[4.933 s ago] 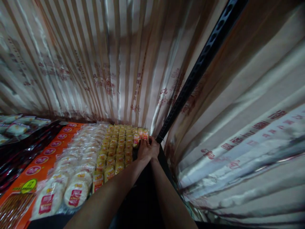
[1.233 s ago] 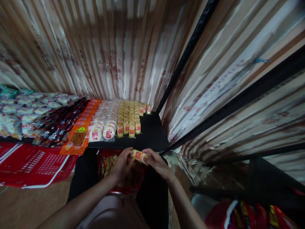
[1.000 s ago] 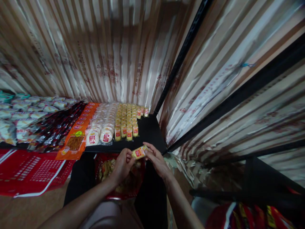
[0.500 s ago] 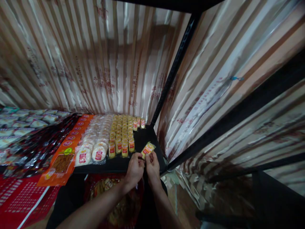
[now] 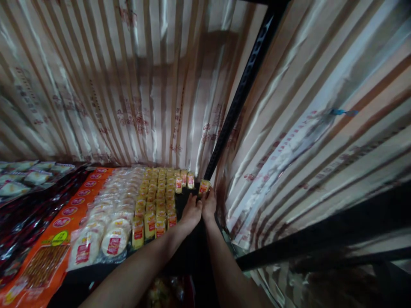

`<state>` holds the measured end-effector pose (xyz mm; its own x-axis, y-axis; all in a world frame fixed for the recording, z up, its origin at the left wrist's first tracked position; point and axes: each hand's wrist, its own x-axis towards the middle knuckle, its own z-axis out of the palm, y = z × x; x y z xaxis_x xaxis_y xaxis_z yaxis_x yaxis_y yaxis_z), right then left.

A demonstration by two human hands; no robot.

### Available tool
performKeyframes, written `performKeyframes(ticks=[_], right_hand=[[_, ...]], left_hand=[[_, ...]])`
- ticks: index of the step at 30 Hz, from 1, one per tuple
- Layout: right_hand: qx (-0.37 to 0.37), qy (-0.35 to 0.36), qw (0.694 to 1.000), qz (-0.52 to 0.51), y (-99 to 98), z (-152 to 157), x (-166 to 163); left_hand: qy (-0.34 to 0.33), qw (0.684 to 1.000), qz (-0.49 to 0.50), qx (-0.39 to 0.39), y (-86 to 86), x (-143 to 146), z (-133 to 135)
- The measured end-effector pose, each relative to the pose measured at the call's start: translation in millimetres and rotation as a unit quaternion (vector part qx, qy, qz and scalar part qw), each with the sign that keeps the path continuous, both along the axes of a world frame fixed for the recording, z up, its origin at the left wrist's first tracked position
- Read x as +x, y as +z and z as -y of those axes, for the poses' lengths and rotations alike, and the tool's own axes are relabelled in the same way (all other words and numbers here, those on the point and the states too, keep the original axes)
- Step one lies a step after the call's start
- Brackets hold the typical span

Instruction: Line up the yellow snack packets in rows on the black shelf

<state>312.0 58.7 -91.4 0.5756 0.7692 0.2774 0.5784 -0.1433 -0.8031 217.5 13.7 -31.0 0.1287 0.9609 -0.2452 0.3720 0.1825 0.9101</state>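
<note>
A small yellow snack packet [image 5: 204, 187] with a red label stands tilted at the back right corner of the black shelf. My right hand [image 5: 209, 205] grips it from the near side, its fingers partly hidden behind the packet. Just left of it, my left hand [image 5: 192, 212] reaches over the shelf, fingers extended and apart from the packet, with nothing seen in them. Rows of similar yellow packets [image 5: 150, 223] stand to the left of my hands. Beyond my left hand, a few packets [image 5: 190, 180] sit near the wall.
Round white crackers in clear wrap [image 5: 115, 237] fill the rows farther left, beside an orange bag [image 5: 64, 222] and dark shiny packs [image 5: 19, 226]. A black metal post [image 5: 237, 98] rises at the shelf's corner. Pleated printed sheeting [image 5: 154, 85] hangs behind.
Both hands have moved forward to the shelf's back corner, carrying the yellow packet there. My left hand has come off the packet. The view has shifted closer to the shelf.
</note>
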Motion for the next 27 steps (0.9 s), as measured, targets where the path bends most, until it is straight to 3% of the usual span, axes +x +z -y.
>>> performKeyframes(ticks=[10, 15, 27], right_hand=[[0.011, -0.005, 1.0, 0.001, -18.5, -42, 5], [0.045, 0.008, 0.999, -0.022, -23.2, -52, 5], [0.01, 0.042, 0.999, 0.023, -29.8, -53, -1]], left_hand=[[0.001, 1.0, 0.024, -0.003, -16.2, 12, -45], [-0.006, 0.999, 0.034, 0.002, -16.1, 10, -53], [0.004, 0.999, 0.054, 0.009, -23.1, 9, -61]])
